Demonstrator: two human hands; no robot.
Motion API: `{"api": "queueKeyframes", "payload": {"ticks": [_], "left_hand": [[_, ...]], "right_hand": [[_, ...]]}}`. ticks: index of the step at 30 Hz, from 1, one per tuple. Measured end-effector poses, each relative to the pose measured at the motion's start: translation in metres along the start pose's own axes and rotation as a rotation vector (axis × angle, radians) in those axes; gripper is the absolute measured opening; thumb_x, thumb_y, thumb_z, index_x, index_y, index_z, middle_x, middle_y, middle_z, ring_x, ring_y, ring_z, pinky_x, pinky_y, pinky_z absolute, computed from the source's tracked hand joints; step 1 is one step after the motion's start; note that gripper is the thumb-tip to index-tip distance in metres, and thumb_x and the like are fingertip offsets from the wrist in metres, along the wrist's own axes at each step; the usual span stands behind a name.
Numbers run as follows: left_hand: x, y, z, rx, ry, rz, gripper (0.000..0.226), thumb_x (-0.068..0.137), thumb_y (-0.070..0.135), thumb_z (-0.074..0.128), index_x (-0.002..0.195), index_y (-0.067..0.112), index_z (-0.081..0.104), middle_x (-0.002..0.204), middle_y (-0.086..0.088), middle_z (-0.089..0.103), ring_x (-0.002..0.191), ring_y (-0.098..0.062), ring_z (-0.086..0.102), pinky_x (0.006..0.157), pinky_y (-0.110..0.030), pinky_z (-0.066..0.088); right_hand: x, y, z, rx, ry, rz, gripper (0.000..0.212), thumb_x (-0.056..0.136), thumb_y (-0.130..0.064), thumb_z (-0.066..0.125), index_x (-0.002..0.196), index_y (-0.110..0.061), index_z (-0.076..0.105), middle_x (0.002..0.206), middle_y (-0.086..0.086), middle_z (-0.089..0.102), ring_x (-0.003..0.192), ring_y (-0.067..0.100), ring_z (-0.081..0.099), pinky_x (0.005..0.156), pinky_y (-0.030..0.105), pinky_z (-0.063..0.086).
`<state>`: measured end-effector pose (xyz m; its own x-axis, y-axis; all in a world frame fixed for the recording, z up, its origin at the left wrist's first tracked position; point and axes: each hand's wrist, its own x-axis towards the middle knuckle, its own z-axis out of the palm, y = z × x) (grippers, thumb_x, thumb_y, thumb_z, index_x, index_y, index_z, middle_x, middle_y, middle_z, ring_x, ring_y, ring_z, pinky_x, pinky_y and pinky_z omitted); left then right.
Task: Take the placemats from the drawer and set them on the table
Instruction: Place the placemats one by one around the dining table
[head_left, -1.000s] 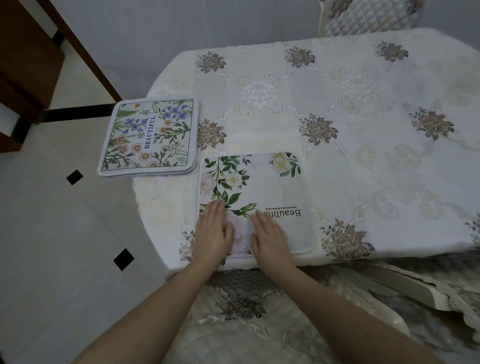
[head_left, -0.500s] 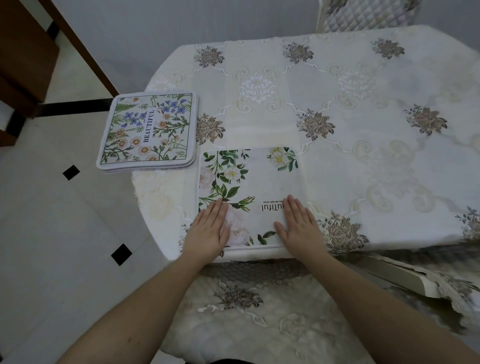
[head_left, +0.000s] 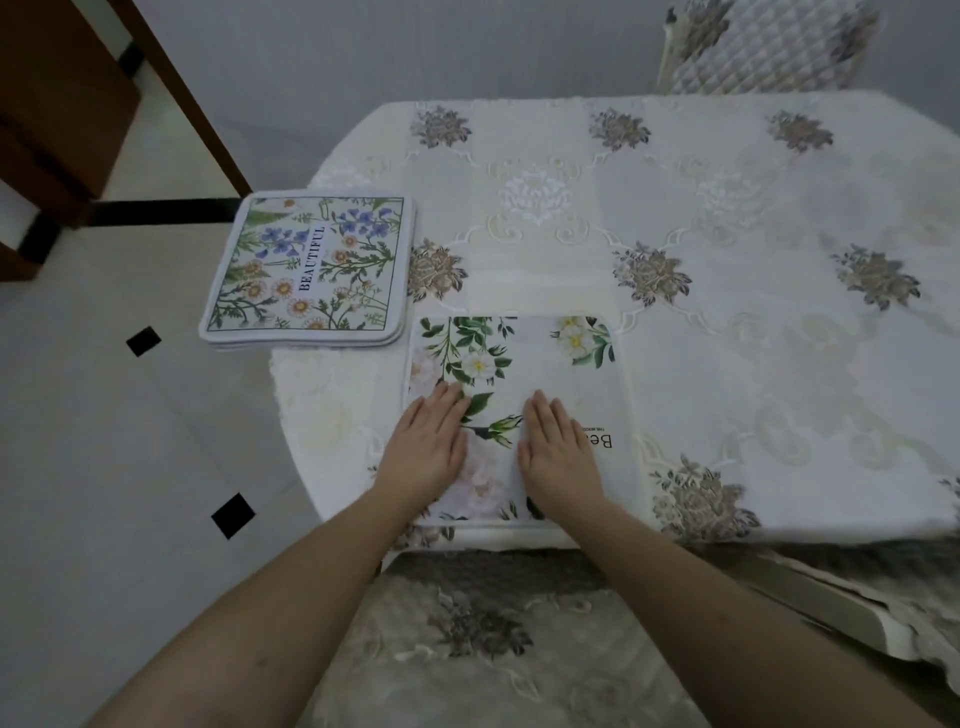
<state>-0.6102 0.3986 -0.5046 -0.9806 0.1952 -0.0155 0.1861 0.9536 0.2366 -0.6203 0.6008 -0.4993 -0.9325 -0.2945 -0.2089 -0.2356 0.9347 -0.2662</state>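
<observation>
Before us the table (head_left: 727, 364) under its embroidered cloth fills the view from 12 to 3 o'clock, with a cushioned chair seat (head_left: 493, 634) tucked below its near edge at 6 o'clock. One placemat (head_left: 540, 353) lies flat at that near edge, just in front of us, its lettering running toward 3 o'clock. Our left hand (head_left: 428, 447) and right hand (head_left: 558, 452) both rest on it palm down with straight fingers, pressing rather than clasping anything. The remaining stack of placemats (head_left: 306, 267) sits at 10 o'clock from the hands, overhanging the table's left corner, its printed word running near to far. We judge the left hand nearer for the next pickup. How many mats the stack holds is hard to count, our palms cover the laid mat's near part, and no drawer is in sight.
</observation>
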Motion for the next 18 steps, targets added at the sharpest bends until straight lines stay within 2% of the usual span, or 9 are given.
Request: {"api": "queueKeyframes", "payload": {"ticks": [3, 5, 10, 14, 18], "left_hand": [[0.013, 0.008, 0.009, 0.008, -0.058, -0.014, 0.060, 0.101, 0.039, 0.019, 0.156, 0.015, 0.030, 0.163, -0.002, 0.026, 0.151, -0.018, 0.022, 0.122, -0.036, 0.010], [0.017, 0.008, 0.012, 0.001, -0.071, -0.041, 0.064, 0.100, 0.043, 0.012, 0.158, 0.018, 0.020, 0.165, 0.001, 0.017, 0.153, -0.014, 0.012, 0.123, -0.036, 0.004], [0.017, 0.011, 0.015, -0.013, -0.059, -0.077, 0.067, 0.098, 0.045, 0.009, 0.160, 0.019, 0.009, 0.166, 0.001, 0.007, 0.153, -0.012, 0.002, 0.123, -0.032, -0.005], [0.016, 0.013, 0.012, -0.010, -0.089, -0.115, 0.067, 0.096, 0.048, 0.003, 0.159, 0.024, -0.002, 0.167, 0.001, -0.006, 0.153, -0.014, -0.012, 0.124, -0.038, -0.007], [0.016, 0.013, 0.011, -0.013, -0.093, -0.180, 0.063, 0.097, 0.053, 0.005, 0.157, 0.038, -0.003, 0.167, -0.001, -0.011, 0.152, -0.019, -0.018, 0.124, -0.044, -0.007]], "right_hand": [[0.019, -0.011, 0.006, -0.063, -0.050, -0.089, 0.079, 0.084, -0.050, -0.016, 0.155, -0.016, -0.006, 0.162, -0.002, -0.012, 0.150, 0.019, -0.008, 0.117, 0.034, -0.008], [0.028, -0.007, 0.004, -0.080, -0.036, -0.116, 0.076, 0.087, -0.052, -0.012, 0.155, -0.019, -0.005, 0.159, -0.005, -0.015, 0.150, 0.018, -0.006, 0.116, 0.034, -0.009], [0.035, 0.040, -0.007, -0.057, 0.060, 0.091, 0.064, 0.102, -0.049, 0.012, 0.156, -0.019, -0.002, 0.163, -0.002, -0.007, 0.150, 0.014, -0.006, 0.121, 0.035, -0.003], [0.035, 0.087, -0.020, -0.036, 0.078, 0.240, 0.065, 0.101, -0.048, 0.009, 0.156, -0.015, 0.000, 0.164, 0.003, -0.001, 0.150, 0.015, -0.002, 0.121, 0.034, -0.002], [0.035, 0.091, -0.028, -0.100, 0.097, 0.223, 0.071, 0.095, -0.048, 0.001, 0.156, -0.011, 0.004, 0.164, 0.004, 0.003, 0.151, 0.017, 0.000, 0.121, 0.034, -0.005]]}}
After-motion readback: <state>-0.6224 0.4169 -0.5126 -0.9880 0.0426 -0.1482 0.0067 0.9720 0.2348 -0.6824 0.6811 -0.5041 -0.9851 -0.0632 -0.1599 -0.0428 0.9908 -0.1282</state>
